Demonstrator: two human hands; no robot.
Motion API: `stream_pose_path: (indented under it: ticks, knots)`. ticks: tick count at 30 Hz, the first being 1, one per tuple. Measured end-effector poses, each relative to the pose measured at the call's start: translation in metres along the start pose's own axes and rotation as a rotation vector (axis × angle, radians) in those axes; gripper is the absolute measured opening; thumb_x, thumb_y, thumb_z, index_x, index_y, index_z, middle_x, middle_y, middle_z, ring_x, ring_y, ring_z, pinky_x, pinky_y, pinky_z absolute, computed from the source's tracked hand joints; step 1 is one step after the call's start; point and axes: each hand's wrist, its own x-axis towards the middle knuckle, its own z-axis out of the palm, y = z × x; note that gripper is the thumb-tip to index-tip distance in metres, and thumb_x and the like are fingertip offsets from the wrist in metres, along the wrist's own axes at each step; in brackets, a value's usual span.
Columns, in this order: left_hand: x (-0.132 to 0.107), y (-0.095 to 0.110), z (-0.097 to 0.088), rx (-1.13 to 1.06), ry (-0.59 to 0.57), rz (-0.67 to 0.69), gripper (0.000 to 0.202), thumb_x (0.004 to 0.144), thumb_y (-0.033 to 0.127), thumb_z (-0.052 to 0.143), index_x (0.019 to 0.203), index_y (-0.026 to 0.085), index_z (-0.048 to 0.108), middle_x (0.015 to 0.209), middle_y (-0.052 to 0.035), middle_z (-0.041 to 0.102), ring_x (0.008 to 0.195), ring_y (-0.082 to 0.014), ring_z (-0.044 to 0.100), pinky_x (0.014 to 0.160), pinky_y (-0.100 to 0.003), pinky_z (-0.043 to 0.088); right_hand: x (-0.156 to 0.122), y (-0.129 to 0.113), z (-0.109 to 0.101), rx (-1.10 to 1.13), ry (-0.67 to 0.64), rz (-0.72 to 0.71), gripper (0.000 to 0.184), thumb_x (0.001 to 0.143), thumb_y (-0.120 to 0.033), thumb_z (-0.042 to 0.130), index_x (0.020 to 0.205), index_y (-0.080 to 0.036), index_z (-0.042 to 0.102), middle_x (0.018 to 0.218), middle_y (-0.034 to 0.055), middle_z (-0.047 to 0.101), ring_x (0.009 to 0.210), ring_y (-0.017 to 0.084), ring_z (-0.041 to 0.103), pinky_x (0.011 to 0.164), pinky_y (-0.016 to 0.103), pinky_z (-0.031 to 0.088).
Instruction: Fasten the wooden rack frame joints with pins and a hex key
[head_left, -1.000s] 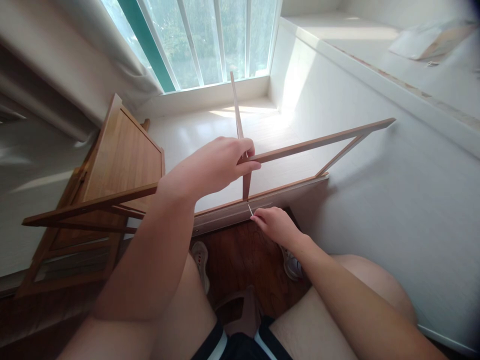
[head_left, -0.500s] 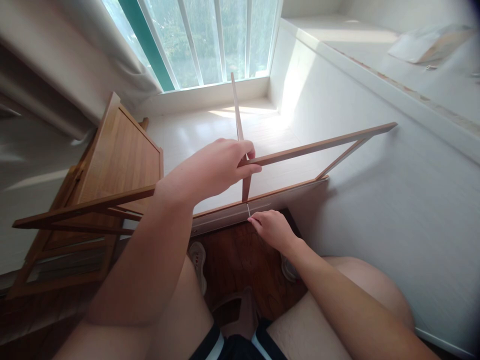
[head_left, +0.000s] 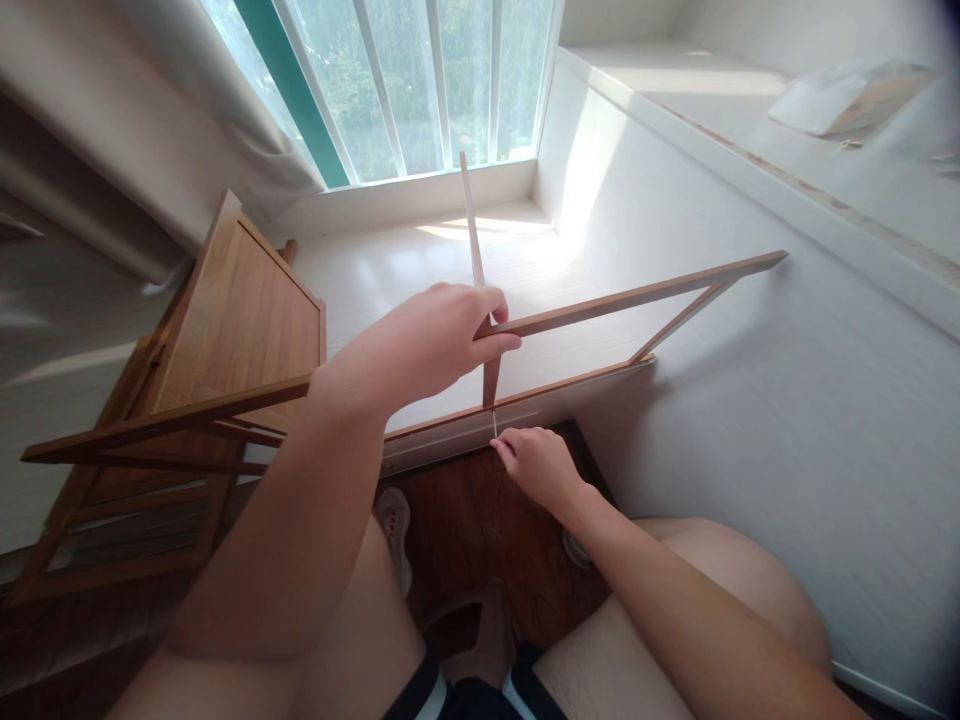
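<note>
The person wears black shorts (head_left: 459,696) with a white stripe along each leg hem, the thighs bare beyond them. Both arms are bare as far as they show, down to the left hand (head_left: 420,345) and right hand (head_left: 536,465). The feet are in pale sneakers (head_left: 395,525) with small dark marks.

We note a thin wooden frame (head_left: 637,295) standing on its lower edge, top rail running roughly level. A narrow slat (head_left: 472,230) crosses the rail, upright and slightly tilted. A small pale pin (head_left: 494,424) stands just below the slat's lower end.
</note>
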Motion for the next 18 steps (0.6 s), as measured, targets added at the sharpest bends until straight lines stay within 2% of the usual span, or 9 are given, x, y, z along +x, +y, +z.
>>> stream_pose_path:
  ticks: [4,8,13,18]
  knots:
    - [0.0,0.0,-0.001,0.001,0.004,-0.007,0.034,0.097,0.054,0.049,0.101,0.025,0.066,0.088,-0.0023,0.07,0.073,-0.0172,0.058,0.065,-0.031,0.038,0.0,0.003,0.001,0.212,0.021,0.085,0.033,0.101,-0.04,0.054,0.084,-0.023,0.077,0.085,0.0086,0.08,0.083,0.024,0.075,0.072,0.029,0.047]
    - [0.0,-0.001,0.0,-0.003,0.013,-0.001,0.033,0.097,0.054,0.05,0.101,0.024,0.065,0.086,-0.0019,0.07,0.072,-0.017,0.058,0.065,-0.031,0.037,0.002,0.006,0.009,0.617,-0.01,0.145,0.033,0.097,-0.037,0.057,0.072,-0.02,0.071,0.068,0.0054,0.075,0.063,0.018,0.069,0.062,0.026,0.048]
    - [0.0,-0.002,0.001,-0.013,0.018,0.01,0.032,0.097,0.053,0.051,0.101,0.024,0.064,0.085,-0.0016,0.07,0.072,-0.017,0.057,0.065,-0.031,0.037,0.005,0.003,0.02,1.23,-0.184,0.397,0.022,0.09,-0.032,0.06,0.078,-0.016,0.068,0.06,0.0026,0.069,0.046,0.012,0.061,0.039,0.019,0.036]
    - [0.001,-0.002,0.002,-0.005,0.015,0.015,0.032,0.097,0.052,0.051,0.102,0.024,0.065,0.085,-0.0026,0.069,0.072,-0.0172,0.056,0.065,-0.032,0.037,0.003,-0.001,0.02,1.468,-0.238,0.453,0.02,0.087,-0.033,0.066,0.082,-0.014,0.067,0.063,0.0024,0.069,0.046,0.01,0.062,0.037,0.015,0.038]
